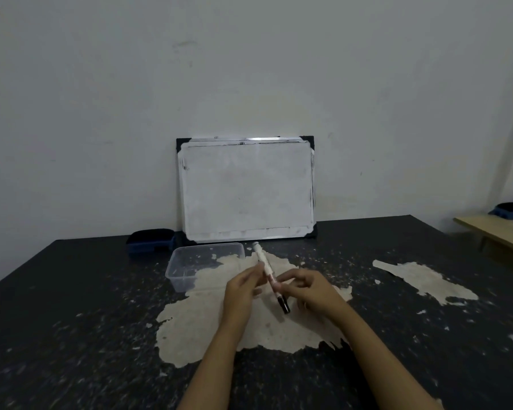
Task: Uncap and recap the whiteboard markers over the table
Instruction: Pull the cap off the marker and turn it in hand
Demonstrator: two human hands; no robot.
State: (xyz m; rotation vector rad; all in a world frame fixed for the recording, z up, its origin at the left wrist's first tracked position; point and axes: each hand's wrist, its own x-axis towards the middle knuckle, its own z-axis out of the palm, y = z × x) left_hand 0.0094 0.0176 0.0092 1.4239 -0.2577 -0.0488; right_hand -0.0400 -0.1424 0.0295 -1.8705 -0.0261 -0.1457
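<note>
A white whiteboard marker (265,266) with a black cap (284,305) at its near end is held slanted above the table's middle. My left hand (242,291) pinches the white barrel from the left. My right hand (311,290) grips the barrel from the right, just above the cap. The cap sits on the marker. The marker's far end points toward the whiteboard.
A small whiteboard (246,190) leans on the wall at the back. In front of it stand a clear plastic tub (184,276) and a blue eraser (150,241). The dark table (71,321) has worn pale patches. A second table (498,232) stands at the right.
</note>
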